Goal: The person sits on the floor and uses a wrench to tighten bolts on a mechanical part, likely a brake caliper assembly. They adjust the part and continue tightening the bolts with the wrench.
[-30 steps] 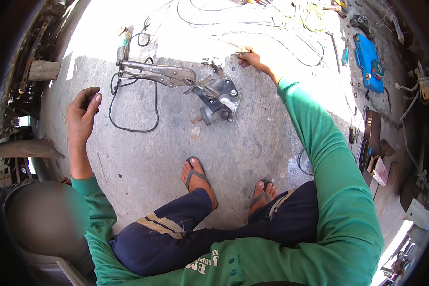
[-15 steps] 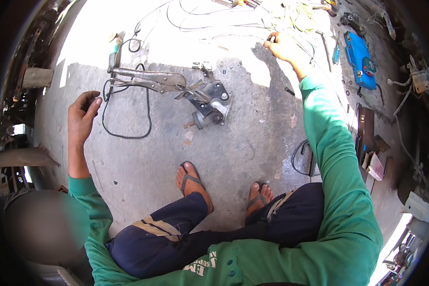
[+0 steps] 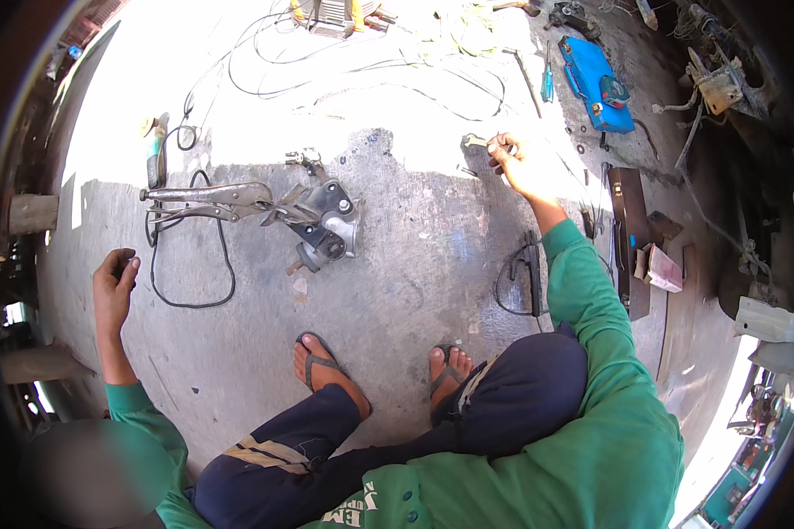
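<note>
On the concrete floor lies a clamped assembly: locking pliers [image 3: 216,198] with their jaws on a black-and-silver metal bracket with a round housing [image 3: 331,229]. My left hand [image 3: 113,286] hovers left of the pliers, fingers loosely curled and thumb slightly apart, with nothing visible in it. At the right, my right hand [image 3: 513,160] is closed in a pinch beyond my right knee. Whatever sits between its fingertips is too small to make out. A pale yellowish patch shows just beside those fingertips.
An angle grinder [image 3: 155,154] with a looped black cord stands left of the pliers. Farther right lie a blue case [image 3: 595,84], a blue screwdriver [image 3: 548,81], a long brown box [image 3: 628,238] and a pink-and-white carton [image 3: 662,269]. Cables cross the sunlit floor ahead.
My right hand has come back nearer to me, still pinched. The whole view has shifted, so the pliers and bracket appear farther left and lower. My left hand keeps its loose curl.
</note>
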{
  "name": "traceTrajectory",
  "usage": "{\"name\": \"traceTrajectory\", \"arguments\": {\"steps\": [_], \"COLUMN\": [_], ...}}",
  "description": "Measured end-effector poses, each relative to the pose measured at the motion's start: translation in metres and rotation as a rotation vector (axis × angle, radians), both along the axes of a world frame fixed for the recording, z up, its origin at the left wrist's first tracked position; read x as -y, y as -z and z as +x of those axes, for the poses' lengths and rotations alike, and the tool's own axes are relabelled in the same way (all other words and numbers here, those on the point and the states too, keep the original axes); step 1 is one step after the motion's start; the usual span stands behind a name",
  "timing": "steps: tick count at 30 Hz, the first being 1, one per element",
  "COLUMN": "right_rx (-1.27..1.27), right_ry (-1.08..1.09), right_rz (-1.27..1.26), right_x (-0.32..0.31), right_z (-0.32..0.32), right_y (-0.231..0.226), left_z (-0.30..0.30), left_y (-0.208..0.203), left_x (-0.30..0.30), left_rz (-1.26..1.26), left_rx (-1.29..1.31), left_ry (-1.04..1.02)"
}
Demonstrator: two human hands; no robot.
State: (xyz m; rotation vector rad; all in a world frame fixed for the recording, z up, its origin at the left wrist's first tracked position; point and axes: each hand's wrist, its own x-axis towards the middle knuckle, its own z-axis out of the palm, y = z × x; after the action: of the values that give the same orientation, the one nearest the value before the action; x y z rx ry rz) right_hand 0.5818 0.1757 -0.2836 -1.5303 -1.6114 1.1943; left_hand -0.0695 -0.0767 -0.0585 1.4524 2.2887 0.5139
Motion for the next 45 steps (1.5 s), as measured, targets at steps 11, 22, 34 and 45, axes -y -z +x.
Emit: {"name": "traceTrajectory", "arguments": {"steps": [11, 22, 34, 45], "right_rx": [-0.127, -0.542, -0.262, -0.583], "right_ry": [0.493, -0.159, -0.386, -0.252], "right_rz": [0.271, -0.001, -0.089, -0.542], "right_x": [-0.018, 0.041, 0.131, 0.073], "right_z": [0.118, -0.018, -0.138, -0.124], "right_y": [0.040, -0.096, -0.041, -0.030], "left_z": [0.007, 0.042, 0.070, 0.063], "left_y": [0.030, 0.010, 0.005, 0.016], "left_x": [-0.036, -0.070, -0.079, -0.092], "left_rz": [-0.101, 0.166, 0.020, 0.068], "left_rx": [-0.032, -0.441, -0.548, -0.447], "left_ry": [0.114, 0.242, 0.311, 0.256]}}
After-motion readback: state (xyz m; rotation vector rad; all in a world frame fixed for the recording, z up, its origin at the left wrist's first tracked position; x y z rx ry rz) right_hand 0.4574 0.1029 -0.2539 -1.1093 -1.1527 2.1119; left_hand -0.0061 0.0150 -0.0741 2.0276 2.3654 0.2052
